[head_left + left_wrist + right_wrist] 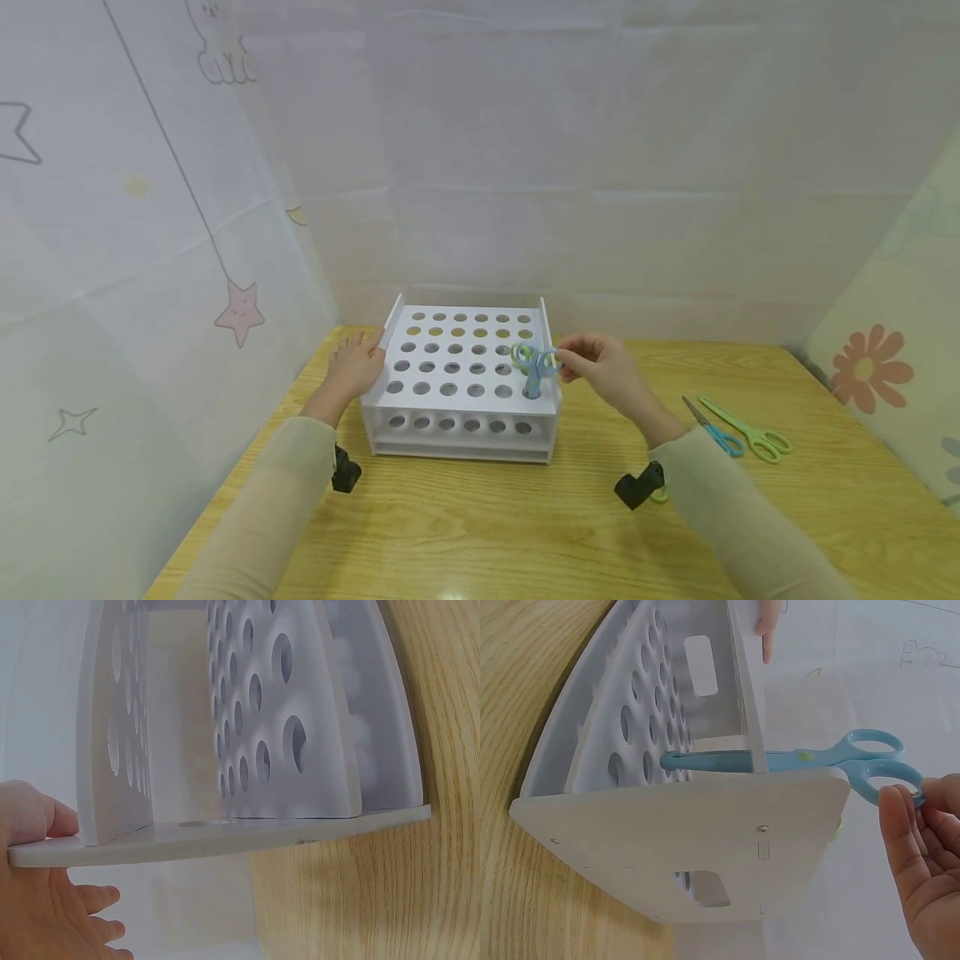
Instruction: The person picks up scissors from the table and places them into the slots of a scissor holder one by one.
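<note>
Two pale sleeves (262, 508) nearest; blue scissors (787, 760) stand in one white rack (435, 402)

On the far left, the cloth wall (285, 125) carries one pink star (240, 312). Next comes the left hand (356, 364), which grips the left side panel (225, 844) of the rack: its thumb is on one face, and its fingers lie along the other face. One black device (346, 469) is at this wrist.

The rack, single, rests on the wooden bench (450, 517). Its top plate shows five rows of six holes, and six more holes are seen below at the front. In the near right corner hole stand the blue scissors, with long axis almost upright, blades down, loops up. Green loops (838, 828) show just behind, partly hidden.

The right hand (600, 367) pinches one loop of these scissors between thumb and fingers.

Farther right, on the bench, lie two more pairs, near each other: one blue-handled pair (717, 432) and one light green pair (742, 427). Both point to the far left, handles toward near right. One yellow-green loop (662, 500) is half covered beside the right wrist. One red flower (870, 369) is at the right edge.
</note>
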A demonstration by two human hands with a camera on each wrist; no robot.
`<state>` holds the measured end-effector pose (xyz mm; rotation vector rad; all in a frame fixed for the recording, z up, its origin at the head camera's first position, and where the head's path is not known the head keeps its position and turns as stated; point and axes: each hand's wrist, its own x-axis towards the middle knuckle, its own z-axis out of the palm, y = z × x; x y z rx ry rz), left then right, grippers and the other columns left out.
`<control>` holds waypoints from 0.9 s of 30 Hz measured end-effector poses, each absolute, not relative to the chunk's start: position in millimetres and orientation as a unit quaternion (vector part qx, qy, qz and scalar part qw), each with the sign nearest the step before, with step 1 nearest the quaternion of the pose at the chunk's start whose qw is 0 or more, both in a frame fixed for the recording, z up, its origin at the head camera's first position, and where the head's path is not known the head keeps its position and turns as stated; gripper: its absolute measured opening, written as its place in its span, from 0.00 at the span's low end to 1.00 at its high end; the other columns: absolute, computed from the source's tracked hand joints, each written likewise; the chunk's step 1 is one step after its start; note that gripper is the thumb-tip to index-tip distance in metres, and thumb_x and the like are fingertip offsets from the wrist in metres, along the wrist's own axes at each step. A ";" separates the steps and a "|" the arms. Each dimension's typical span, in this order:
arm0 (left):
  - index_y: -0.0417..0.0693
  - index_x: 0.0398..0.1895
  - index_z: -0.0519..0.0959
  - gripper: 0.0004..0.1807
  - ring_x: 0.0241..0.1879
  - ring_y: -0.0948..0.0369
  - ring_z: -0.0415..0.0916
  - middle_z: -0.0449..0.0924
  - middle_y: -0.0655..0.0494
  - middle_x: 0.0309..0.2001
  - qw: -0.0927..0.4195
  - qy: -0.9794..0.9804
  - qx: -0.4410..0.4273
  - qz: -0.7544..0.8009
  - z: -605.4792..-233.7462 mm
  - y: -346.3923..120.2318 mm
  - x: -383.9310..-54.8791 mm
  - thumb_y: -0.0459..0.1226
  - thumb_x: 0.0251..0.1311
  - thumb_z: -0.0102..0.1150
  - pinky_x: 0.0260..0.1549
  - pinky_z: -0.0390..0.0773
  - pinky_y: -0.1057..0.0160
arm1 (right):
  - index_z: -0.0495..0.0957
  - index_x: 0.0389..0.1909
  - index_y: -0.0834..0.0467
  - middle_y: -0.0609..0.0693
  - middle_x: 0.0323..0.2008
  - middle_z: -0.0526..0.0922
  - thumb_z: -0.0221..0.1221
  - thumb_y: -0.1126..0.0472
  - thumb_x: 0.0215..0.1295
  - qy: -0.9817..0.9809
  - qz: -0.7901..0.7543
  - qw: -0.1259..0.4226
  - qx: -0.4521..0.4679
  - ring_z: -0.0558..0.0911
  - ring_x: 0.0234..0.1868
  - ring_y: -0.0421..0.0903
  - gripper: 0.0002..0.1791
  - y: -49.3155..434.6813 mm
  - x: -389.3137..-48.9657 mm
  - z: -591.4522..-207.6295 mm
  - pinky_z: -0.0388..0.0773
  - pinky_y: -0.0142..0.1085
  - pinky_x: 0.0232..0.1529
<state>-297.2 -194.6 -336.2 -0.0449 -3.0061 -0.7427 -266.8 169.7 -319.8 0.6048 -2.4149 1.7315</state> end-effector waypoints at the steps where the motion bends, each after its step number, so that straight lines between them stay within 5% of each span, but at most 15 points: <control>1: 0.45 0.71 0.50 0.30 0.66 0.35 0.30 0.41 0.33 0.69 0.021 -0.970 -0.014 -0.241 -335.9 -194.5 -296.7 0.41 0.66 0.24 0.61 0.34 0.38 | 0.76 0.38 0.72 0.62 0.31 0.79 0.56 0.64 0.63 -0.795 0.571 0.051 0.198 0.80 0.26 0.46 0.12 169.3 -267.0 -321.1 0.80 0.39 0.32; 27: 0.45 0.71 0.49 0.30 0.66 0.35 0.29 0.40 0.33 0.69 0.019 -0.971 -0.011 -0.239 -335.6 -194.3 -295.3 0.41 0.66 0.24 0.61 0.33 0.38 | 0.80 0.34 0.65 0.58 0.23 0.77 0.60 0.62 0.60 -0.840 0.506 0.022 0.195 0.73 0.20 0.47 0.08 166.7 -265.3 -334.9 0.74 0.34 0.20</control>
